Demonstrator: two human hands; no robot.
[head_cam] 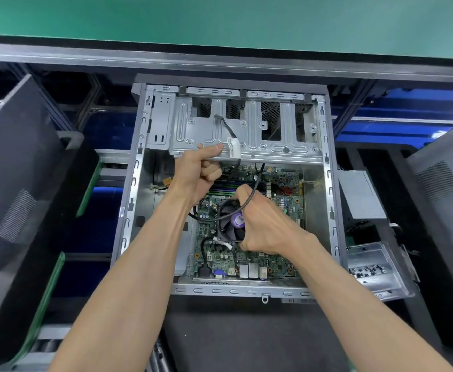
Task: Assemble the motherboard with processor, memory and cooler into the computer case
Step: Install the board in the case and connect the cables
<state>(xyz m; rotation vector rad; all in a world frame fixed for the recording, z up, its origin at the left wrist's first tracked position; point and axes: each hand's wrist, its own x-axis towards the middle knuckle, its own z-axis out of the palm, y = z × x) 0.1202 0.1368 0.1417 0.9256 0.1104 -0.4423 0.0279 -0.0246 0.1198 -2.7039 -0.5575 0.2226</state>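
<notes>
The left hand [201, 167] grips the drive cage [247, 130] edge, while the right hand [263, 224], nearer the cooler fan [232, 224], pinches the black cable [255, 183].

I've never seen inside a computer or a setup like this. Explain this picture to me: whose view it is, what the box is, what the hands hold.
One camera, worn on the person's head, looks down at their two bare arms. The open metal box is a computer case lying on its side. Inside lies the green motherboard, with a black cooler fan mounted on it. The left hand grips the edge of the silver drive cage. The right hand rests by the fan, its fingers curled round a black cable.
</notes>
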